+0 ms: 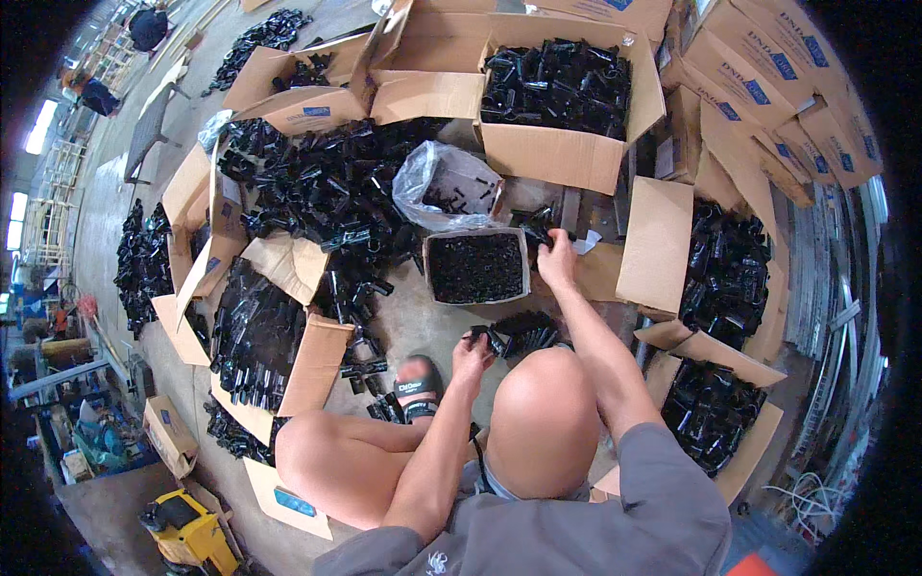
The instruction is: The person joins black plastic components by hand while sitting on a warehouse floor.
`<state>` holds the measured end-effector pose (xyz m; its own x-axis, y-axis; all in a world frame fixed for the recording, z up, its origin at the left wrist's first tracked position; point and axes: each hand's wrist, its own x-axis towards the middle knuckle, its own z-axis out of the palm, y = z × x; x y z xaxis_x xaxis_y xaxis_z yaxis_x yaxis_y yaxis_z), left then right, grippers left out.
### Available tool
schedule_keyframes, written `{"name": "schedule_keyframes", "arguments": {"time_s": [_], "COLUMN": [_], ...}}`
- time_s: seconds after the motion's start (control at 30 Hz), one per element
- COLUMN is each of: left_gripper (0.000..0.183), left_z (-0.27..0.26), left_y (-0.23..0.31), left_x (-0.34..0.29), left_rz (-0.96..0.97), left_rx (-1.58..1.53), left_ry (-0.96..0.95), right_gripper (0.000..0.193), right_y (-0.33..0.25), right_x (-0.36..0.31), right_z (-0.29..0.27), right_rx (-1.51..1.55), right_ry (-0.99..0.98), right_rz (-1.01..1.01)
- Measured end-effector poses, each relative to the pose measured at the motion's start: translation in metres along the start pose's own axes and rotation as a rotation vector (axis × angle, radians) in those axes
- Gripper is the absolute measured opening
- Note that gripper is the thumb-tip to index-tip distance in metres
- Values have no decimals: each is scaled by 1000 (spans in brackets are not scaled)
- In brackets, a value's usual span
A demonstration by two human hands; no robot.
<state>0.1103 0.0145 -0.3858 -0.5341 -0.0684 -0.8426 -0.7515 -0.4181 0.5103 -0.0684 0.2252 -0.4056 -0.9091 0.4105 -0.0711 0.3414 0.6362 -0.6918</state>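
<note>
Low beside my knee, my left hand (471,356) is closed round a black tubular fitting (493,338). More black fittings (530,332) lie in a row on the floor just right of it. My right hand (557,259) reaches forward, its fingers closed at a small group of black fittings (534,223); exactly what they grip is partly hidden. Between and beyond my hands stands a small open box (477,296) full of tiny black pieces. Behind it sits a clear plastic bag (419,200) with some small black pieces inside.
A big pile of black fittings (331,178) spreads at the far left. Open cartons of black parts surround me: a far carton (552,158), a right carton (653,245) and a left carton (317,363). Stacked boxes (759,67) and metal lengths (831,317) stand right.
</note>
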Motion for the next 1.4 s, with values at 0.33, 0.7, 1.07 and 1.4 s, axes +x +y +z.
{"name": "schedule_keyframes", "arguments": {"time_s": [0.33, 0.7, 1.07, 1.4], "left_gripper": [27, 27, 27, 35], "left_z": [65, 102, 55, 57], "left_y": [167, 290, 299, 308], "left_x": [-116, -275, -284, -285], "left_rz": [307, 741, 846, 1025], "left_rx": [-346, 322, 773, 1134], "left_ry": [-527, -652, -673, -462], "right_gripper": [42, 35, 31, 45], "right_y": [-94, -289, -306, -285], "right_x": [-47, -114, -131, -124], "right_z": [-145, -291, -292, -251], "right_rx": [780, 859, 604, 464], "right_ry": [-232, -441, -643, -476], "right_rz": [-18, -308, -499, -513]}}
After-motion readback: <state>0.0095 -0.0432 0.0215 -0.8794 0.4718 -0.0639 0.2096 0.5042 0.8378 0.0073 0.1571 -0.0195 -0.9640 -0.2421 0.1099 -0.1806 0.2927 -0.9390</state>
